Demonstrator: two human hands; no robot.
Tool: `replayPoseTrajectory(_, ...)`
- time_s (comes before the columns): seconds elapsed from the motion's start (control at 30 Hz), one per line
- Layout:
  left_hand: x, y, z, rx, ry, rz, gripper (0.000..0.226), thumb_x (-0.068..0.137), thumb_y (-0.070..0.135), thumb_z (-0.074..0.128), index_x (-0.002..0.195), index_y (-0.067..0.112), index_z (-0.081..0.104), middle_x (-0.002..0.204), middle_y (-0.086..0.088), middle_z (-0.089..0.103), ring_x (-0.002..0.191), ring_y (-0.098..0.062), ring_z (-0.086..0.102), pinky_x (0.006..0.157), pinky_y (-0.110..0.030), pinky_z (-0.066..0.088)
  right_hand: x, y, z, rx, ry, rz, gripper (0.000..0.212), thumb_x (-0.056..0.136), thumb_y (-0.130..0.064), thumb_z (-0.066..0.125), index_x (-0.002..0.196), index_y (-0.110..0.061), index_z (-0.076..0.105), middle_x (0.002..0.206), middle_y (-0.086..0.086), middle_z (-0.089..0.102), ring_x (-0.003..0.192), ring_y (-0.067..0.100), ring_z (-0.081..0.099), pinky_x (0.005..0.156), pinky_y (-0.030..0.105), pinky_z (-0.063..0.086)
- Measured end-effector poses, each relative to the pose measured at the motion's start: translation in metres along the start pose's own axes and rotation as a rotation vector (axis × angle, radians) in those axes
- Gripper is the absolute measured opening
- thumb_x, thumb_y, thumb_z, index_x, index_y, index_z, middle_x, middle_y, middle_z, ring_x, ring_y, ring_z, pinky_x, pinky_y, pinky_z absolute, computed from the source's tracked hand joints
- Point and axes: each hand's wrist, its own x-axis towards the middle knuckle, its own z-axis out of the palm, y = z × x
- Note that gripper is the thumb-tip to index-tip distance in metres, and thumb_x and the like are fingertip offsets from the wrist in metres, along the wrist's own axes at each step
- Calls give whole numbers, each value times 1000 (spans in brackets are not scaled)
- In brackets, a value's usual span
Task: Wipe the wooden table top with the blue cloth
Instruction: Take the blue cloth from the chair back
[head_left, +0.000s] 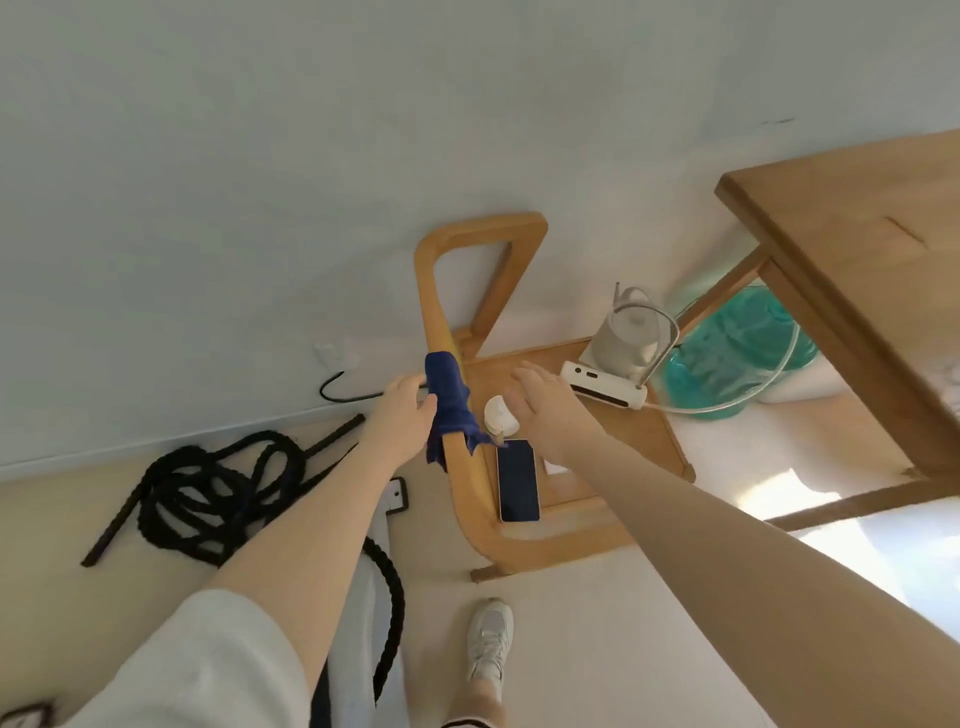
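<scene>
Head view shows the blue cloth draped over the curved wooden arm of a low side worktop, hanging limp on both sides. The left hand reaches it with fingers loosely spread, touching but not yet closed. The right hand hovers open above a phone. Soft and light (likely no slip), the cloth should lift best pinched at its draped middle.

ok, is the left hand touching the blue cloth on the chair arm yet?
Touching. The head view shows the left hand with its thumb and fingers against the blue cloth draped over the curved wooden chair arm; no gap shows.
</scene>
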Motion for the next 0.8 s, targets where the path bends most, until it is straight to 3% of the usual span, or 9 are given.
replayPoseTrajectory(0.07, 42, -2, 1, -34, -25, -47, 45, 101, 21, 34, 144, 10, 29, 150, -10, 31, 133, -25, 37, 104, -34, 33, 36, -1, -1, 34, -31, -19, 44, 101, -22, 32, 142, -7, 30, 152, 8, 27, 140, 21, 21, 107, 24, 12)
replayPoseTrajectory(0.27, 118, -10, 23, -99, -127, -94, 61, 96, 19, 49, 148, 15, 19, 153, -8, 25, 138, -26, 32, 111, -43, 32, 113, 18, 20, 72, -155, -9, 44, 101, -21, 33, 142, -7, 31, 151, 9, 29, 138, 24, 25, 108, 26, 15)
replayPoseTrajectory(0.4, 125, -11, 22, 149, -82, -133, 47, 93, 25, 53, 135, 14, 35, 129, -15, 54, 113, -31, 56, 94, -43, 47, 128, 27, 24, 102, -192, 10, 43, 99, -17, 37, 141, -7, 33, 149, 9, 34, 135, 25, 31, 108, 31, 21)
replayPoseTrajectory(0.47, 122, 2, 17, 378, -142, -62, 36, 95, 30, 47, 125, 10, 47, 119, -14, 60, 107, -29, 58, 91, -40, 46, 126, 29, 16, 157, -198, 3, 45, 98, -12, 38, 142, -9, 32, 149, 7, 34, 136, 23, 30, 108, 27, 21)
replayPoseTrajectory(0.5, 120, 14, 14, 377, -178, -2, 34, 96, 31, 47, 122, 10, 51, 117, -12, 61, 106, -28, 58, 91, -39, 46, 122, 29, 8, 202, -194, -9, 47, 97, -10, 39, 143, -12, 31, 149, 5, 33, 137, 21, 29, 107, 23, 20)
replayPoseTrajectory(0.6, 110, 71, -2, 8, -310, 148, 17, 93, 21, 52, 107, 15, 60, 102, -1, 65, 97, -18, 59, 83, -31, 45, 105, 25, -34, 415, -172, -66, 54, 95, -10, 45, 145, -18, 27, 147, 0, 36, 134, 13, 31, 101, 13, 20)
replayPoseTrajectory(0.67, 106, 115, -13, -194, -350, 218, 9, 91, 15, 54, 95, 19, 61, 92, 2, 66, 92, -16, 60, 80, -30, 46, 89, 25, -70, 622, -114, -48, 55, 94, -10, 48, 144, -22, 28, 139, -4, 42, 128, 7, 37, 103, 18, 28)
replayPoseTrajectory(0.73, 104, 160, -17, -235, -378, 305, 9, 89, 16, 56, 91, 15, 65, 90, -2, 69, 92, -18, 63, 84, -37, 50, 73, 33, -109, 691, 25, -30, 55, 90, -10, 53, 141, -24, 34, 129, -7, 49, 120, 5, 44, 100, 20, 35)
replayPoseTrajectory(0.8, 103, 208, -13, -218, -398, 401, 11, 89, 15, 56, 86, 21, 65, 84, 3, 68, 84, -11, 62, 78, -32, 49, 56, 52, -151, 573, 137, -36, 55, 88, -12, 56, 139, -19, 37, 127, -5, 52, 115, 6, 46, 93, 16, 35)
